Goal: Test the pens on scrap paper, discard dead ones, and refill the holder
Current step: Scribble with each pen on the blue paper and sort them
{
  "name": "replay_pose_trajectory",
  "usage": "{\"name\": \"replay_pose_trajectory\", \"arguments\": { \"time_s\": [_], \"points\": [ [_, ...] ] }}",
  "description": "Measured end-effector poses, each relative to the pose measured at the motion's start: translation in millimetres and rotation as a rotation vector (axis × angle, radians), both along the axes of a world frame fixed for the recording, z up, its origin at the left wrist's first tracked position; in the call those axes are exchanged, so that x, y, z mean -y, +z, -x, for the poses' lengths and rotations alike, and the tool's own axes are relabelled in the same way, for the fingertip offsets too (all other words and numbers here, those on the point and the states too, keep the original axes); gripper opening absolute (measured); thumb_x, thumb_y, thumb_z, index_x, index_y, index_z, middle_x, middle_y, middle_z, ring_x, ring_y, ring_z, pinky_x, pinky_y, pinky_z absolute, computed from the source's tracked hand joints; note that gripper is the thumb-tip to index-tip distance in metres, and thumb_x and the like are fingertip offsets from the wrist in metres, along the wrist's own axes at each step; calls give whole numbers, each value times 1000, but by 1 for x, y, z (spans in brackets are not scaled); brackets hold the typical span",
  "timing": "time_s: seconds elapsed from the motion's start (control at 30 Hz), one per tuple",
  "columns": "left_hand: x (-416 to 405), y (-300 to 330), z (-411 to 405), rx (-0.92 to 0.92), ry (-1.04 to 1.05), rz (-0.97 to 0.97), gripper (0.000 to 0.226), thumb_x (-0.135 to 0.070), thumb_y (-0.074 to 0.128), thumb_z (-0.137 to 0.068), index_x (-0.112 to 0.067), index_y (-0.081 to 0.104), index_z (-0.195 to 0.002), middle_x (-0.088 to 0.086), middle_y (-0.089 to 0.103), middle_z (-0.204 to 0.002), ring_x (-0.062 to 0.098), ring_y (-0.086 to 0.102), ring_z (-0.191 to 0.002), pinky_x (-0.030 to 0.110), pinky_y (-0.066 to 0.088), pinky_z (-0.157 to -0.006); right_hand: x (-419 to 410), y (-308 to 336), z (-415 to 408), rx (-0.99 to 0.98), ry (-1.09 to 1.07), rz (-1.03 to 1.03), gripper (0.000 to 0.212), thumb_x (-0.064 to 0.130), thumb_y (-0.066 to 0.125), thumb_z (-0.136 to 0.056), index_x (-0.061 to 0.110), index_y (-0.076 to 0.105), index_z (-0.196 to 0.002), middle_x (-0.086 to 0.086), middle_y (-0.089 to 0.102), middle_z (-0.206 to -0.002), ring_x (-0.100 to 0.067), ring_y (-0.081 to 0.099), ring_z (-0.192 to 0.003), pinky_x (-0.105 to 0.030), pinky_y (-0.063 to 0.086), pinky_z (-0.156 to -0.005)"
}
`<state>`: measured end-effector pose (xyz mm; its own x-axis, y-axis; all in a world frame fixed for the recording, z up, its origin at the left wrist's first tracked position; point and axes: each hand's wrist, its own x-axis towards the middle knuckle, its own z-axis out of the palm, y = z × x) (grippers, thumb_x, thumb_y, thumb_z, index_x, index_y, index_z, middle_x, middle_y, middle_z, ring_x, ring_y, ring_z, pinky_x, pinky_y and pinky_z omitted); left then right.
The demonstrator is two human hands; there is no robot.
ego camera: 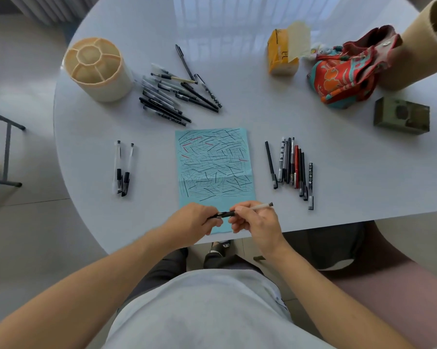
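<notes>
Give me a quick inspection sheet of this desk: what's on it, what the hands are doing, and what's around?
Surface: round white table, glossy.
Job's things: blue scrap paper covered in black and a few red strokes; empty beige holder far left; untidy pen pile beside it; two pens left of the paper; tidy row of pens right of it.
Clutter: yellow tissue pack, red patterned pouch, dark green box.
Hands: left hand and right hand grip one pen at the paper's near edge.
Cables: nothing seen.
Surroundings: pale tiled floor, metal frame at left.
</notes>
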<state>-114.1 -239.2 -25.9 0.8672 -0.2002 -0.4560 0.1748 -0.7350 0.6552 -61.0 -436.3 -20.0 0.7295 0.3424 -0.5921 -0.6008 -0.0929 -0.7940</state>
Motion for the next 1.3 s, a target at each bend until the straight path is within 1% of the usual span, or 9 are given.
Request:
{"name": "replay_pose_trajectory", "arguments": {
  "time_s": [0.1,0.23,0.33,0.4,0.47,0.57,0.73,0.9,1.3],
  "points": [
    [4,-1,-6,68,21,-101,23,-34,51,-101,-17,61,-87,-2,67,-73,21,60,-67,39,48,-63,-9,-5,-3,33,-87,26,19,4,61,-97,-2,73,-83,-19,69,-69,-27,62,-58,-32,55,-53],
    [-27,-15,3,82,201,-249,25,-34,52,-101,-12,63,-94,8,68,-82,33,61,-77,38,45,-66,22,-21,-37,65,-369,153,17,8,62,-93,4,70,-79,-11,66,-62,-22,59,-52,-34,50,-52],
    [-50,-25,12,167,200,-249,23,-34,56,-100,-15,65,-92,1,66,-84,29,63,-86,37,47,-69,47,-31,-50,188,-184,265,15,19,63,-99,10,72,-92,-10,75,-77,-24,71,-69,-35,61,-64],
    [-49,-30,11,231,126,-231,22,-34,58,-99,-16,72,-103,-1,71,-107,24,62,-107,37,50,-86,45,-38,-45,277,-22,321,11,24,63,-100,20,73,-98,-5,77,-86,-20,76,-81,-31,63,-73],
    [-43,-37,10,250,44,-238,26,-33,60,-98,-17,73,-113,3,64,-132,24,54,-127,35,43,-104,36,-42,-38,393,96,404,11,26,65,-97,34,72,-97,4,77,-86,-12,75,-82,-27,61,-74],
    [-41,-46,14,209,-2,-261,29,-35,58,-99,-20,73,-118,3,52,-147,22,41,-141,34,33,-114,29,-43,-33,532,172,462,23,23,67,-94,46,69,-94,18,74,-82,-5,71,-79,-17,55,-68],
    [-40,-49,18,256,27,-247,26,-35,60,-98,-21,75,-114,1,51,-148,20,40,-142,33,35,-112,21,-46,-27,698,258,520,16,14,66,-95,20,76,-107,10,73,-95,-7,70,-88,-29,60,-80],
    [-41,-46,18,256,22,-247,25,-35,61,-97,-21,75,-113,0,54,-146,20,43,-140,35,37,-112,30,-44,-31,645,144,645,15,14,63,-91,21,75,-97,8,71,-81,-11,68,-70,-37,61,-63],
    [-30,-40,9,279,100,-205,28,-38,59,-98,-18,74,-110,2,62,-135,22,50,-132,35,40,-107,19,-23,-20,433,6,357,7,18,64,-91,25,66,-90,-2,74,-82,-16,72,-69,-23,58,-59]
  ]
}}
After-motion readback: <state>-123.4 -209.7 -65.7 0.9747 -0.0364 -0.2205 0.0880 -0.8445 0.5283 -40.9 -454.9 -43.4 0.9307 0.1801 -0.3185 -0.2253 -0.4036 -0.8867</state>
